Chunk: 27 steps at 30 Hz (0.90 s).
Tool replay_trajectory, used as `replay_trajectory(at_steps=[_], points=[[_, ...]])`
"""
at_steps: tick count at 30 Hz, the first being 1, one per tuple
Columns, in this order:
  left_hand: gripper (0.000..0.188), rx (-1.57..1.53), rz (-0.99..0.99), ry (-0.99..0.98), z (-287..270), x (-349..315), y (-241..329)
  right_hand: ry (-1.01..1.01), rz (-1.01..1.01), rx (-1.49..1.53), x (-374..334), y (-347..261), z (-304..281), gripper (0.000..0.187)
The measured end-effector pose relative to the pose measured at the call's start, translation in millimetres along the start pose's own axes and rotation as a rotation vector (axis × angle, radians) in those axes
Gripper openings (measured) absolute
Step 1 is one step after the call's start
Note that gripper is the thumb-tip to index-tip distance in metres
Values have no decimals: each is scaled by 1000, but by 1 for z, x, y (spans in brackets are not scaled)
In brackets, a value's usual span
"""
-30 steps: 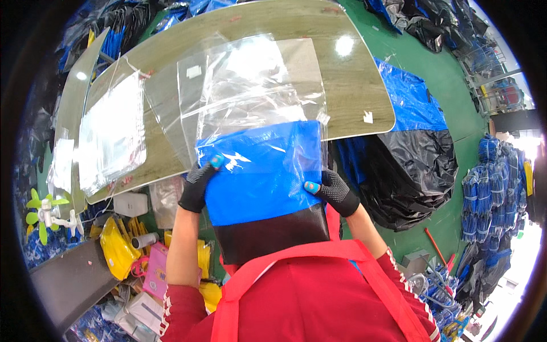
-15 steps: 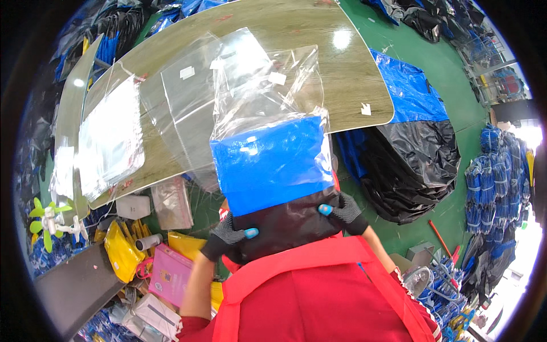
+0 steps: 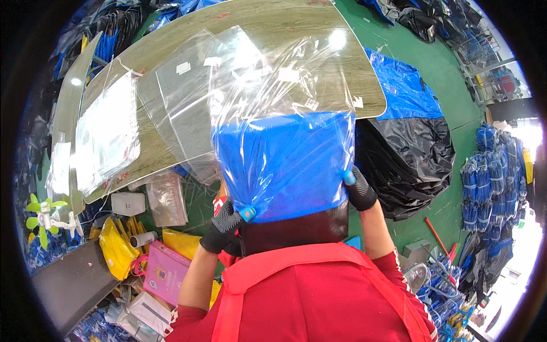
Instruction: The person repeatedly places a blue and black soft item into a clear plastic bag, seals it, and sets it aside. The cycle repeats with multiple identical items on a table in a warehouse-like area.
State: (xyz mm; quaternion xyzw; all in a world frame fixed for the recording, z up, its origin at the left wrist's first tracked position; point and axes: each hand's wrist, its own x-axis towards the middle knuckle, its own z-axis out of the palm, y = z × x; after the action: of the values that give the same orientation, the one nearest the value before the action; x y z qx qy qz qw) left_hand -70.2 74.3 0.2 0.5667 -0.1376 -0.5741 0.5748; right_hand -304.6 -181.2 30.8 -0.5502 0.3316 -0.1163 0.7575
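Note:
A folded blue-and-black sheet [image 3: 285, 165] lies in front of my body, its blue part inside a clear plastic bag [image 3: 268, 85]. The bag's far end spreads loosely over the table. My left hand [image 3: 227, 223], in a grey-black glove with blue fingertips, pinches the bag's near left edge, where the film creases around the thumb. On the right edge, my right hand [image 3: 360, 191] grips the bag with its blue thumb on top; its other fingers are partly hidden. The black near part [image 3: 296, 231] of the sheet sticks out of the bag towards me.
More clear bags [image 3: 182, 97] and a shiny stack of bags [image 3: 111, 125] lie on the wood-grain table [image 3: 296, 23]. A large black-and-blue pile of sheeting [image 3: 407, 154] sits right of it. At lower left are a pink bag [image 3: 164, 273], yellow packets [image 3: 118, 251] and a small green fan [image 3: 43, 219].
My right hand has moved right and up to the bag's edge. The bag now reaches further down over the folded sheet and is pulled wider; less black shows.

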Motion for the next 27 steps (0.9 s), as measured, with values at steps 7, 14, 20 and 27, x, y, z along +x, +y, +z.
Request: replay_trajectory(at_steps=[7,14,20,27], points=[[75,162,14,91,23,-23,-9,-112,-133,-176,-22,39,21,71],[67,-5,149,51,-43,9,18,-163,251,-98,-35,41,10,53],[78,128,-34,44,4,-42,-9,-66,-3,-68,-33,27,16,63],[72,-227,130,-147,-29,-20,30,-268,369,-296,-38,11,34,93]])
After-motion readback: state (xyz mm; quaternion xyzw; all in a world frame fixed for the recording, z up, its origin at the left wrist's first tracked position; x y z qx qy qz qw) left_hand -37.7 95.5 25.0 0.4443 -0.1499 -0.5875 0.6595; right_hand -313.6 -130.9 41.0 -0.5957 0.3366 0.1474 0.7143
